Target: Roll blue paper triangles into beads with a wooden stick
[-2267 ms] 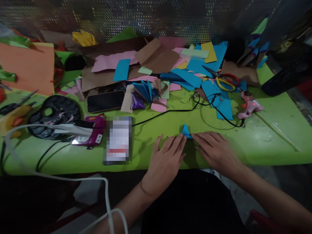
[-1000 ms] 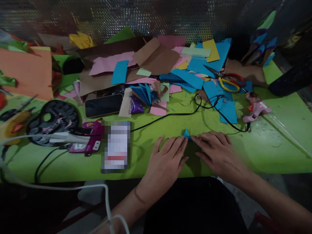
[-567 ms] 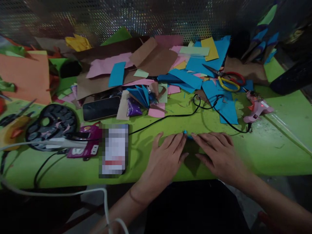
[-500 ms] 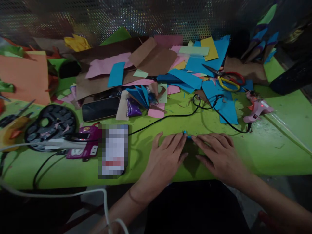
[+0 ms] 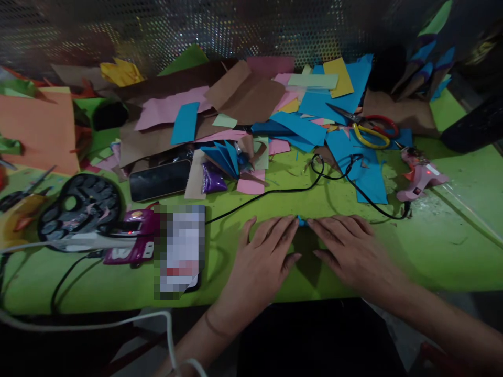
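Fingers on blue paper, table edge nearby, cable beyond, apart

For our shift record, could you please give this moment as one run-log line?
left hand: touching small folded blue paper; right hand: touching same paper; beneath: glossy green tabletop; beyond: pink plastic glue gun

Left hand and right hand contact a small blue paper piece near the front edge of the table; coloured paper scraps line its rear edge.
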